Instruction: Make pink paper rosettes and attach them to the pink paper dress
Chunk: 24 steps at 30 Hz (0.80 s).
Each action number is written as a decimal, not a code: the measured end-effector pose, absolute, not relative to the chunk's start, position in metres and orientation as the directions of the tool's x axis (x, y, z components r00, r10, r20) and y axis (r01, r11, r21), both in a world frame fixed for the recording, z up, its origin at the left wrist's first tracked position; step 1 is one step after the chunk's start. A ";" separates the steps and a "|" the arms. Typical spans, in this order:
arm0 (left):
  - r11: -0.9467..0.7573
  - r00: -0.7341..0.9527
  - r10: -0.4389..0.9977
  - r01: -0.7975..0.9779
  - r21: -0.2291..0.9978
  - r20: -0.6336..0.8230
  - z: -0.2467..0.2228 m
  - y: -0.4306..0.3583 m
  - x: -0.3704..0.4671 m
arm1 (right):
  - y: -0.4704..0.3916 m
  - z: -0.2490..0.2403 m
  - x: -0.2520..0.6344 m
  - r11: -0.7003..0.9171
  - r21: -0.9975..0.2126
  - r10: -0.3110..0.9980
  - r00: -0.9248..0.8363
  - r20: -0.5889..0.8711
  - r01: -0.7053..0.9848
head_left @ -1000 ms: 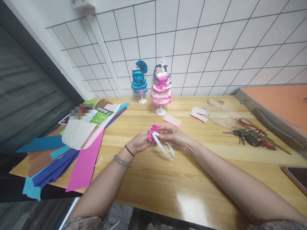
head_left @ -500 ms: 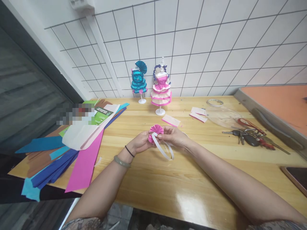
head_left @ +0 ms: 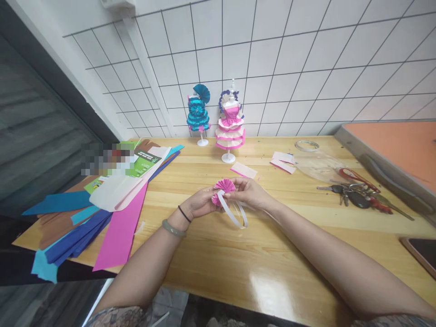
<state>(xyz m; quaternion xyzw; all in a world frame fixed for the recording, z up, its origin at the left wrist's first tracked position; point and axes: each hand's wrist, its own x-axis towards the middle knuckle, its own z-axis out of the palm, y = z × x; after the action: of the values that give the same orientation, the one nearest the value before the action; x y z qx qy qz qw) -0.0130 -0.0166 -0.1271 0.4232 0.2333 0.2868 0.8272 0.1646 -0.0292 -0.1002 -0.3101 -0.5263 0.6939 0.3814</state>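
Note:
Above the middle of the table, a pleated pink paper rosette (head_left: 225,185) is held between both hands. My left hand (head_left: 201,202) grips its left edge, with a dark band and a pale bangle on that wrist. My right hand (head_left: 250,193) pinches a narrow white strip (head_left: 234,219) against the rosette. The strip, which looks like double-sided tape, hangs down in a loop. Behind the hands stand a mini dress form in a pink and white paper dress (head_left: 230,131) and another in a teal pleated dress (head_left: 198,113).
Strips of crepe paper in pink (head_left: 119,234), blue and brown lie at the left, under a green-labelled packet (head_left: 145,163). Cut pink-white pieces (head_left: 244,170) lie behind the hands. Keys (head_left: 357,198), a tape roll (head_left: 307,145), an orange-topped case (head_left: 391,141) and a phone (head_left: 422,254) are at the right.
The view has shifted slightly. Both hands keep their grip on the rosette, and its pleated upper part is turned a little; the white strip still hangs in a loop.

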 end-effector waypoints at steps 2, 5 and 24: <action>0.474 0.724 0.675 -0.276 0.836 -0.144 -0.127 -0.017 -0.014 | -0.030 -0.099 0.165 -0.126 -0.974 0.842 -0.540 -0.005 -0.188; 0.468 0.732 0.667 -0.262 0.844 -0.143 -0.126 -0.018 -0.014 | -0.031 -0.096 0.166 -0.062 -0.986 0.818 -0.574 0.040 -0.157; 0.350 0.622 0.773 -0.254 0.902 -0.125 -0.120 -0.016 -0.013 | -0.029 -0.097 0.166 -0.043 -0.997 0.850 -0.527 -0.006 -0.058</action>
<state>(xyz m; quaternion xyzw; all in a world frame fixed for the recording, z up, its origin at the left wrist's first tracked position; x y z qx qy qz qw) -0.0127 -0.0163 -0.1201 0.4630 0.2802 0.3327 0.7723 0.1661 -0.0286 -0.0970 -0.3335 -0.5941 0.6406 0.3542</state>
